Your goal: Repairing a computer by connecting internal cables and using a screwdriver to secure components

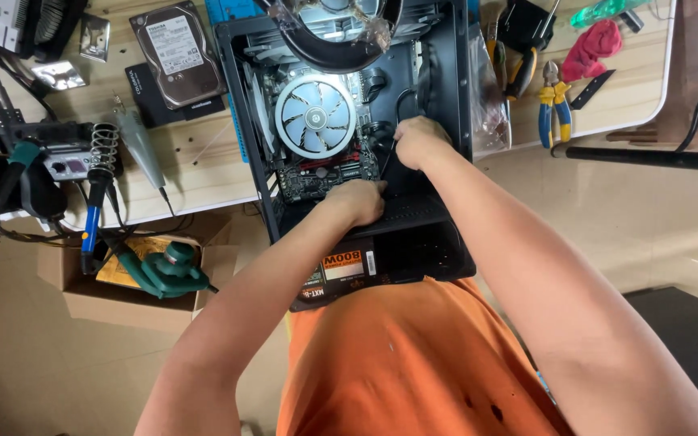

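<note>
Two bare hands were recorded inside an open black computer case [446,89] laid flat at the near edge of a pale wooden workbench [203,161]. The left hand [359,202] was seen with its fingers curled downward against the lower edge of the motherboard [325,173], at six o'clock from the round white-bladed cooler fan [315,115]; whether anything was pinched beneath those fingers could not be told. The right hand [418,141] was placed at three o'clock from the fan, its fingers closed around black cables [401,101] running along the case interior. A black power supply unit [381,262] with an orange label was noted at the case's near end, at six o'clock from the left hand, overhanging the bench edge against an orange shirt [414,363]. At nine to ten o'clock from the case, a bare hard drive [178,55] was listed lying flat on the bench, with a soldering iron in its coil stand [103,161] further left. At two o'clock from the case, yellow-and-blue-handled pliers [553,101] and a red cloth [591,48] were entered. Below the bench, at eight o'clock, an open cardboard box [123,299] holding a green blower tool [163,270] was noted on the floor.
</note>
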